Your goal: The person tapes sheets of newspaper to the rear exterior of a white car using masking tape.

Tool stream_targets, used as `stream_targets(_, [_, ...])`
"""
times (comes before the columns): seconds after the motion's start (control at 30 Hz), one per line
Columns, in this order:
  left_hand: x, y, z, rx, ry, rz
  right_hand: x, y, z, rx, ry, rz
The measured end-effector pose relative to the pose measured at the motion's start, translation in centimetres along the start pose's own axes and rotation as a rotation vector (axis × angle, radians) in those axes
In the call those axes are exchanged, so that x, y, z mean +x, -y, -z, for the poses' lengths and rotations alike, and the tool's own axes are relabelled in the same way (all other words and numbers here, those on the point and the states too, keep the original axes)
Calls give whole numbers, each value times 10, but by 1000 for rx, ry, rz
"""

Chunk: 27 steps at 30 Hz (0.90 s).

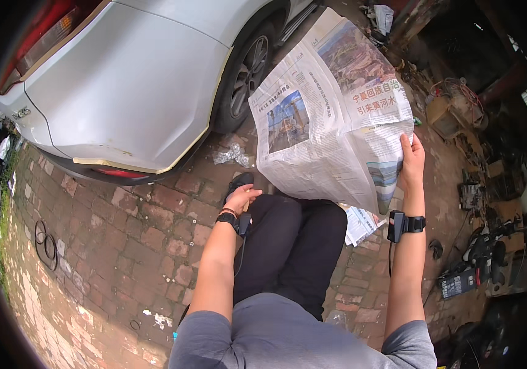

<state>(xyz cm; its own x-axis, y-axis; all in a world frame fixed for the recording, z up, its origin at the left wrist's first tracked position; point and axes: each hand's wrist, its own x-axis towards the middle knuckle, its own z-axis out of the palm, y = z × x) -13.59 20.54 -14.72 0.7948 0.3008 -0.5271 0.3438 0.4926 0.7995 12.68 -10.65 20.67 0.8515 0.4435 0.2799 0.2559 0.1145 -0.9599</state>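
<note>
A spread sheet of newspaper (337, 138), creased down its middle and printed with colour photos, hangs in front of my knees. Its right edge is pinched in my right hand (412, 161), thumb on the printed face. My left hand (242, 200) is held over my left knee, apart from the paper, with its fingers closed; what is in them, if anything, is too small to make out. Ahead on the left is the rear corner of a silver car (134, 86). Pale masking tape (219, 104) runs along its wheel arch and part of the bumper's lower edge.
Crumpled clear plastic (231, 155) lies near the rear wheel (248, 77). More printed paper (360, 226) rests on the brick paving beside my right knee. Black rings (46, 245) lie at left. Tools and parts clutter the right side, including a dark case (458, 283).
</note>
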Motion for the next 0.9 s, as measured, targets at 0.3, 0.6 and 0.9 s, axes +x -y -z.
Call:
stream_targets(0.3, [91, -81, -138, -10, 361, 5, -6, 34, 129, 53, -200, 91])
stream_targets(0.6, [116, -129, -115, 61, 297, -124, -11, -14, 175, -208, -506, 150])
stream_targets(0.9, [-74, -209, -7, 447, 66, -323, -142, -89, 136, -316, -493, -153])
